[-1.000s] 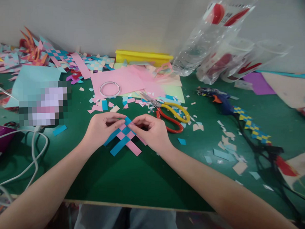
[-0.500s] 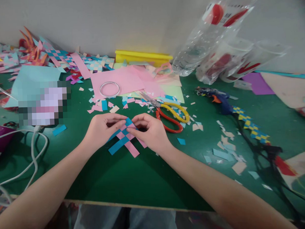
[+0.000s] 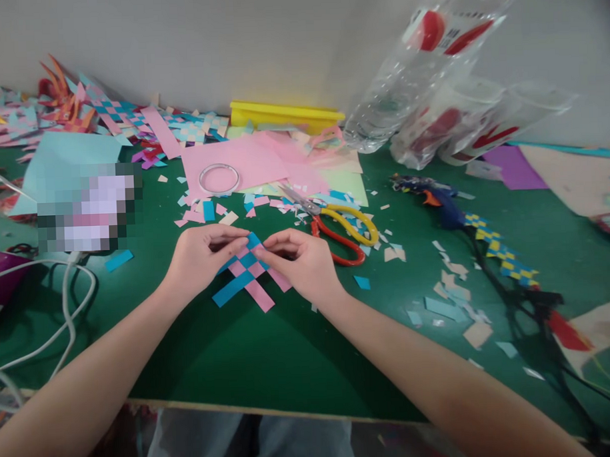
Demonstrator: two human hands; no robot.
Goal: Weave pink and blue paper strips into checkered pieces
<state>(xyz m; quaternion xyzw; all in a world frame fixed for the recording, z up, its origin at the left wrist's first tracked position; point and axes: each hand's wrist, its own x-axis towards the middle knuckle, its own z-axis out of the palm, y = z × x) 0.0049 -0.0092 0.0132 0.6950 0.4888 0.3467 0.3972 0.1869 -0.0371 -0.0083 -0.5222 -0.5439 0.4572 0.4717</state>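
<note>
Blue and pink paper strips, woven into a checkered piece [image 3: 249, 262], are held just above the green table. My left hand [image 3: 201, 259] pinches its upper left edge between thumb and fingers. On the upper right edge, my right hand [image 3: 301, 260] has thumb and fingers closed on the same piece. Loose ends of a blue strip and a pink strip point down toward me. My fingers cover part of the far corner. Just beyond my right hand lie scissors [image 3: 348, 228] with one yellow and one red handle.
Pink paper sheets [image 3: 252, 160] lie at the back with a metal ring [image 3: 219, 179] on them. A phone [image 3: 99, 206] with a white cable [image 3: 67, 297] is at left. A glue gun [image 3: 441, 204], plastic bottle [image 3: 381, 112] and wrapped cups [image 3: 461, 126] stand right. Paper scraps [image 3: 457, 286] are scattered about.
The woven piece has shifted slightly left and tilted a little. My left hand moved slightly left with it, and my right fingers slid slightly along its right edge.
</note>
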